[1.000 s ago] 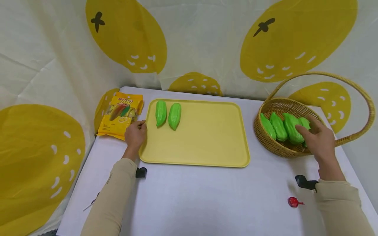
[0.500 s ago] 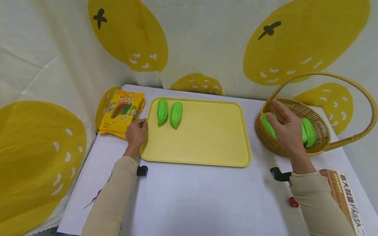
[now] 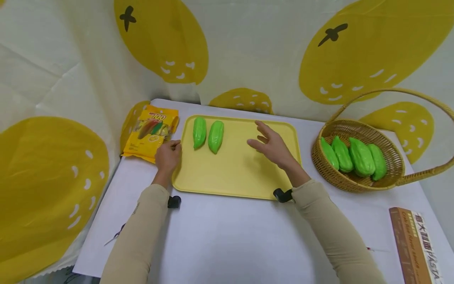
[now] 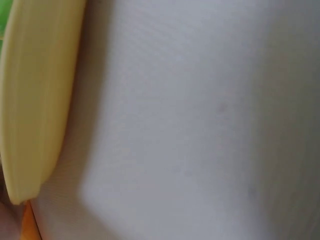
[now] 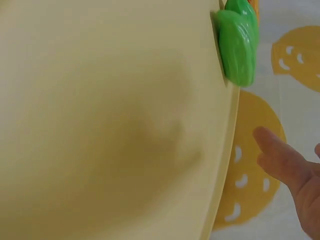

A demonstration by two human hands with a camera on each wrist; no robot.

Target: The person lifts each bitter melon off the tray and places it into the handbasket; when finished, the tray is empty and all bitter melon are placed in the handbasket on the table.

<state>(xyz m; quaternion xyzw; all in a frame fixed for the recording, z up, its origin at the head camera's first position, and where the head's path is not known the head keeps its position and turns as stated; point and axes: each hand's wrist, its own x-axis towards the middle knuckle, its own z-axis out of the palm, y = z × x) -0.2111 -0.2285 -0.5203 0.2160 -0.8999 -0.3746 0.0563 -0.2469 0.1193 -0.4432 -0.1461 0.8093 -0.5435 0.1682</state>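
Note:
My left hand (image 3: pixel 168 156) grips the left rim of a yellow tray (image 3: pixel 230 173), its fingers curled at the edge. In the left wrist view, the tray's rim (image 4: pixel 40 100) fills the left side, with only a bit of that hand showing at the corner. Two glossy green star fruits (image 3: pixel 215 137) lie side by side at the tray's upper left. Over the tray's right half hovers my right hand (image 3: pixel 273 146), fingers spread and holding nothing. A wicker basket (image 3: pixel 330 181) with a tall handle stands to the right, with several more star fruits (image 3: pixel 361 157) inside.
A yellow candy bag (image 3: pixel 149 132) lies left of the tray, beside my left hand. At the front right is a brown pasta box (image 3: pixel 413 244). A small lollipop, mostly hidden by my right sleeve, and another thin stick near the left sleeve lie on the white table.
My right hand has left the basket and moved left over the tray, uncovering the star fruits in the basket. The left hand stays at the tray's rim. The view has shifted slightly.

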